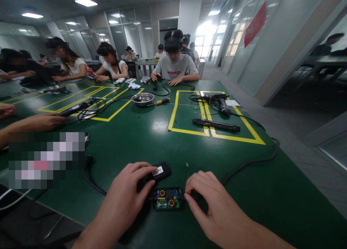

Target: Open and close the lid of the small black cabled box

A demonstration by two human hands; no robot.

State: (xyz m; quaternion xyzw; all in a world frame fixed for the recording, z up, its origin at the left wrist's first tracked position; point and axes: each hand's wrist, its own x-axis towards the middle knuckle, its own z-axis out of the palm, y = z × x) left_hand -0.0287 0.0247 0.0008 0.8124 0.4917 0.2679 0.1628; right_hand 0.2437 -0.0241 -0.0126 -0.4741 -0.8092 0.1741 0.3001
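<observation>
An opened black case [168, 199] lies on the green table between my hands, its circuit board with copper coils and coloured wires showing. My left hand [135, 185] grips a black cover [162, 171] with a white label, just behind the case. At the case's right end, my right hand [207, 198] has thumb and forefinger pinched together; what they hold, if anything, is too small to make out. A black cable [249, 164] runs from behind my right hand toward the right edge of the table.
Farther back are a metal bowl [142, 99], a yellow-handled screwdriver [163, 101], a black tube [216, 125] and tangled cables [214, 100] near yellow tape. Another person's hand [45, 122] holds a dark rod at left. A person [176, 66] sits across the table.
</observation>
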